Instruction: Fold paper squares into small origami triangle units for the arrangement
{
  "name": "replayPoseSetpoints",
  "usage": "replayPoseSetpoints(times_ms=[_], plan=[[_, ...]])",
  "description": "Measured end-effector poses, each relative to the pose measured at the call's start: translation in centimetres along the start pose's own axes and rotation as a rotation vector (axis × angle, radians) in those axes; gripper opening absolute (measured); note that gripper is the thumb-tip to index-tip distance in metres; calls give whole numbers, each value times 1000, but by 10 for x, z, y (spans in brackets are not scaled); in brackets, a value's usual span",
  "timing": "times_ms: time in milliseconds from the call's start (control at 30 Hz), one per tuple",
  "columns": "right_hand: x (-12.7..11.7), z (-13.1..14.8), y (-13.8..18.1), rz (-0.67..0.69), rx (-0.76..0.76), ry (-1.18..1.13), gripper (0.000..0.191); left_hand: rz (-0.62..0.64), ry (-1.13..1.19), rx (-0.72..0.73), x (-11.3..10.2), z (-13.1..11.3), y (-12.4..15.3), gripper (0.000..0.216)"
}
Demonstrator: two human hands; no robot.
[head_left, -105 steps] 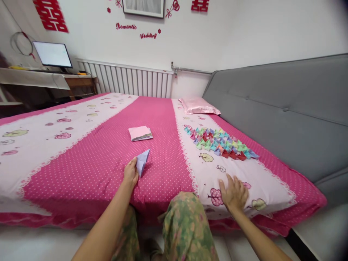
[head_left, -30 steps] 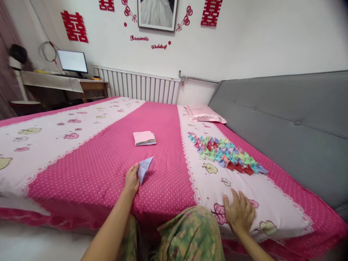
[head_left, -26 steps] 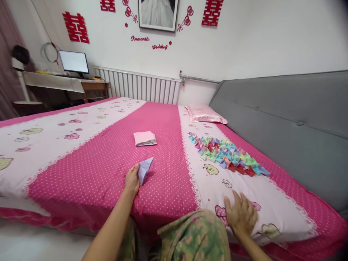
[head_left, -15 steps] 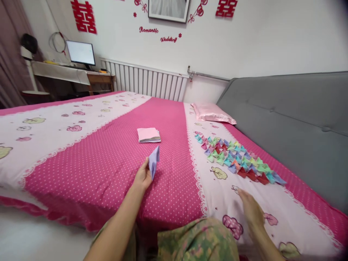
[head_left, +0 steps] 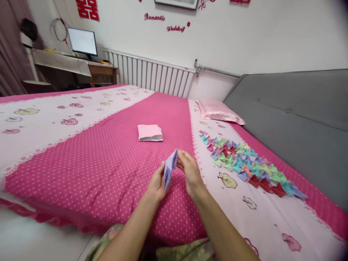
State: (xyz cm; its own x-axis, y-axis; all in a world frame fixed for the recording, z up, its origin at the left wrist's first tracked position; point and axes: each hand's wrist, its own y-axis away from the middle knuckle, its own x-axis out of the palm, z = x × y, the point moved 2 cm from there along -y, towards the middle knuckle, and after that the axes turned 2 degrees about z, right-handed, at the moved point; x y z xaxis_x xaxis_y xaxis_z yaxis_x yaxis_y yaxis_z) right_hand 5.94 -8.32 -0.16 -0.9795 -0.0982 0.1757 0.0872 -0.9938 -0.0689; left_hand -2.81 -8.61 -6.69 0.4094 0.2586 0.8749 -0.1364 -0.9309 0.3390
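Observation:
A folded purple paper boat is held upright in front of me, over the pink dotted part of the bed. My left hand grips its lower left side between thumb and fingers. At its upper right tip, the fingers of my right hand close on the paper; part of those fingers is hidden behind it. Beyond my hands lies a stack of square paper sheets, pink on top. To the right, rows of small folded paper boats in several colours rest on the white strip of the bedspread.
The bed has a pink and white cover. A pink pillow lies near the grey headboard. At the back are a radiator and a desk with a monitor.
My right hand has come in from the right and taken hold of the purple paper boat. My left hand has moved right with it. The view has tilted down slightly.

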Motion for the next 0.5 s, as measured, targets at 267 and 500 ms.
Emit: replayPoseSetpoints(times_ms=[267, 500], plan=[[-18, -14, 9, -74, -127, 121, 29, -105, -44, 41, 11, 8, 4, 17], [-15, -21, 11, -91, -142, 113, 28, -101, -71, 54, 5, 9, 12, 18]])
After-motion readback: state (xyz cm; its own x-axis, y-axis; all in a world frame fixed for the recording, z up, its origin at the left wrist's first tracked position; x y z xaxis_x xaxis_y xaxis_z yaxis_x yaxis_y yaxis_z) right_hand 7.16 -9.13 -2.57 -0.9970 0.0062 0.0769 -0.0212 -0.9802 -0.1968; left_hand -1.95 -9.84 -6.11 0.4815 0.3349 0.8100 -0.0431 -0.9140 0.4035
